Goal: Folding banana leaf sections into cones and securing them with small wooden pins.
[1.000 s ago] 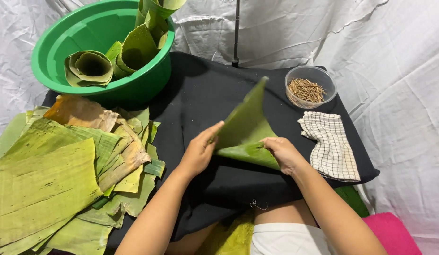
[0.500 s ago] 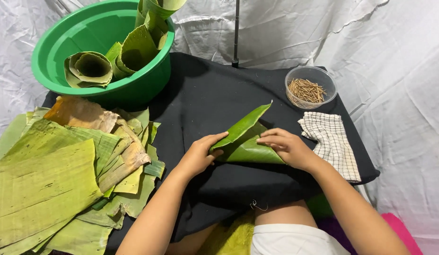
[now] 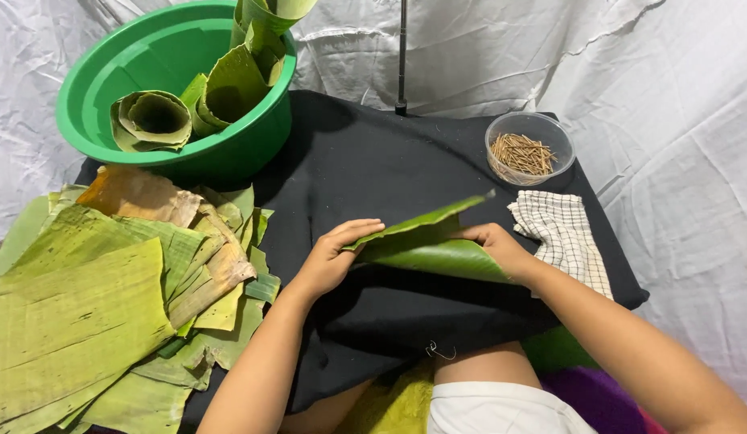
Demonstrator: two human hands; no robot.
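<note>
both hands, left hand [image 3: 335,255] and right hand [image 3: 496,245], clasp the folded banana leaf [image 3: 438,251] between them.

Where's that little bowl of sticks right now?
The clear bowl of sticks sits at the black table's far right corner, just behind the checked cloth.

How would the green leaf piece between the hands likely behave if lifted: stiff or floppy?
Probably pliable: the leaf piece bends into a fold between the left hand and right hand. Likely light and thin, judging by its edge. It may split along its ribs; pieces in the leaf pile look torn.
</note>
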